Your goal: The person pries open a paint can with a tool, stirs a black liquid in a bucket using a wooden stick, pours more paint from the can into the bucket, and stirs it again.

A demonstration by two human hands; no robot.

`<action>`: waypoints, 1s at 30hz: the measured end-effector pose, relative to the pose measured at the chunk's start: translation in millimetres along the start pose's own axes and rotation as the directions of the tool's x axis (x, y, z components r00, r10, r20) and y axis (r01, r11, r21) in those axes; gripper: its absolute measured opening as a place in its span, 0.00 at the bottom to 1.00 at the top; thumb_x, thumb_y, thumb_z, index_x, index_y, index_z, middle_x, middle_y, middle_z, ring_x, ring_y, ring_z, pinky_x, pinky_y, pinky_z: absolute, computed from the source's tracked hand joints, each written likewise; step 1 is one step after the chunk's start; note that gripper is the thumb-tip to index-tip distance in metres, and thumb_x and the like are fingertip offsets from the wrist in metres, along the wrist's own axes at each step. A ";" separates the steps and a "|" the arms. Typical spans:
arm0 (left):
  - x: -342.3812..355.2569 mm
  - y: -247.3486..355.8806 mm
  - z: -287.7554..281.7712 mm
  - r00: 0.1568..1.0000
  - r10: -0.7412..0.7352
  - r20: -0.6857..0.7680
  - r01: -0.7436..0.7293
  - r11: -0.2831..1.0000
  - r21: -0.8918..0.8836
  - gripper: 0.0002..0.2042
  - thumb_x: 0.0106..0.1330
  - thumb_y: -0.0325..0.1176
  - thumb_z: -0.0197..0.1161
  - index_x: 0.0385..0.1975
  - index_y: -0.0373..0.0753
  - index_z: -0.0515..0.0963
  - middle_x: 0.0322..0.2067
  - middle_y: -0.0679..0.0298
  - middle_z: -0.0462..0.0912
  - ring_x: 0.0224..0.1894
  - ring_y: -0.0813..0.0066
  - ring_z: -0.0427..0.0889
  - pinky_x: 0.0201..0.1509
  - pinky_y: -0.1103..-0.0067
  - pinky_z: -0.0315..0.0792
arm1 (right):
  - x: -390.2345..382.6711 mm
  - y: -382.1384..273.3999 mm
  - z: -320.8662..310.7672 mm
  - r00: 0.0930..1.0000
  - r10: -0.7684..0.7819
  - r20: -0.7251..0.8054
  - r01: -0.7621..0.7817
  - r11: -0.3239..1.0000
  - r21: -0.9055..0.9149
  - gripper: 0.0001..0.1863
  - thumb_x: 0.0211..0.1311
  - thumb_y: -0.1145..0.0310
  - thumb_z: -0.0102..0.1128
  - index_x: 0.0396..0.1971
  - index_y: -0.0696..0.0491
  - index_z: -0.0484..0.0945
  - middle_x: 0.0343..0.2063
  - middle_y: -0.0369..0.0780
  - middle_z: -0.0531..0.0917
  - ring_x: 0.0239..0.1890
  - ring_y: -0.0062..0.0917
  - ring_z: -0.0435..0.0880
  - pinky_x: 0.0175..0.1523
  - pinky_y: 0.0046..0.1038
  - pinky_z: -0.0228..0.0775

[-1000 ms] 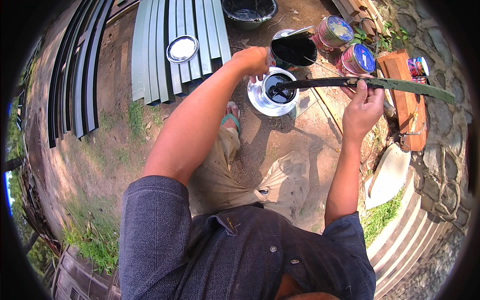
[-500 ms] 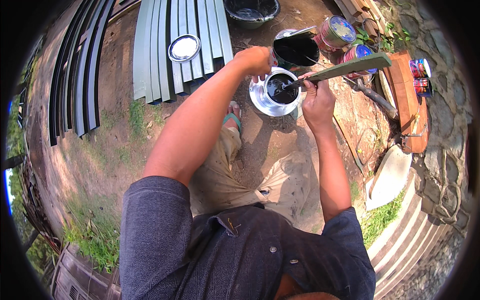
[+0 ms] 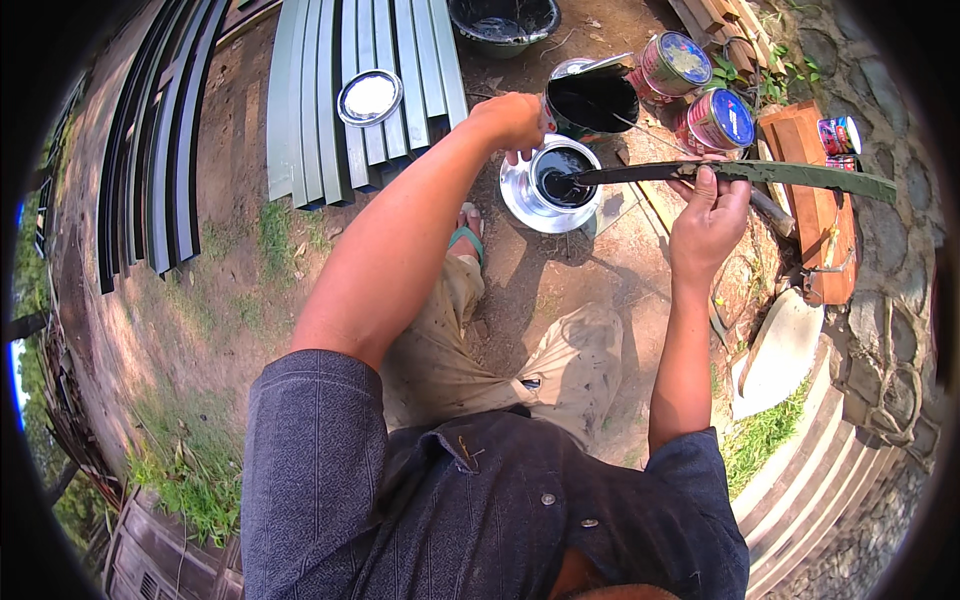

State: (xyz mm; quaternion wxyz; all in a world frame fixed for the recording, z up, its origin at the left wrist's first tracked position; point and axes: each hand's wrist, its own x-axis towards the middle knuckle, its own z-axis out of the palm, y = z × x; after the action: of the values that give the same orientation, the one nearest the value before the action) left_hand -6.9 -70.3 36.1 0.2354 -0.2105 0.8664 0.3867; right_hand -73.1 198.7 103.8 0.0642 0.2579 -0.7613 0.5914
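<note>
In my right hand (image 3: 708, 215) is a long flat stick (image 3: 770, 172), pinched between thumb and fingers and held nearly level. Its left end is coated black and reaches into the silver metal pot (image 3: 518, 198), which has a wide flared rim and holds glossy black paint (image 3: 562, 172). My left hand (image 3: 512, 122) is closed beside the pot's upper left edge, next to a large open can (image 3: 612, 122) with a black-coated inside. Its fingertips point down near the pot; what they grip is hidden.
Grey-green metal bars (image 3: 300, 110) lie at the upper left, with a round white-topped lid (image 3: 369, 98) on them. A black basin (image 3: 505, 25) stands beyond. Closed paint cans (image 3: 712, 122), reddish wooden boards (image 3: 800, 220) and a stone wall (image 3: 885, 250) are at right.
My right hand has moved right, and the stick has swung to a flatter angle, its far end now further right and lower. The left hand has hardly moved.
</note>
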 end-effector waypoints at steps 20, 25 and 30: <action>0.9 2.7 0.0 1.000 -0.004 0.003 0.004 0.999 0.045 0.14 0.69 0.30 0.66 0.53 0.44 0.88 0.38 0.68 0.96 0.36 0.72 0.96 0.48 0.72 0.87 | -19.6 7.5 19.4 0.970 -0.177 0.168 0.179 0.984 0.005 0.05 0.82 0.76 0.58 0.50 0.59 0.79 0.39 0.43 0.90 0.42 0.31 0.92 0.48 0.32 0.85; 0.1 7.3 -0.9 1.000 0.027 -0.010 -0.027 0.999 0.025 0.11 0.69 0.30 0.65 0.48 0.41 0.90 0.37 0.66 0.96 0.36 0.71 0.96 0.48 0.72 0.87 | -25.3 37.5 41.2 0.893 -0.276 0.355 0.334 0.936 -0.114 0.08 0.76 0.78 0.62 0.50 0.55 0.81 0.43 0.47 0.89 0.44 0.47 0.91 0.49 0.39 0.82; -7.8 2.6 4.6 0.999 -0.029 -0.044 0.030 1.000 0.010 0.10 0.68 0.29 0.66 0.41 0.44 0.93 0.35 0.67 0.96 0.34 0.73 0.96 0.45 0.74 0.87 | -27.1 31.6 49.5 0.918 -0.210 0.336 0.290 0.934 -0.210 0.11 0.74 0.80 0.61 0.52 0.59 0.77 0.43 0.53 0.88 0.47 0.56 0.88 0.49 0.49 0.80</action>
State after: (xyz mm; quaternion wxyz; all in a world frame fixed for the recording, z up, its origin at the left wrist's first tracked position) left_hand -0.9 -63.8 39.3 0.2234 -0.2303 0.8702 0.3738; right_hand -54.4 166.3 51.1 0.0529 0.4323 -0.7922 0.4274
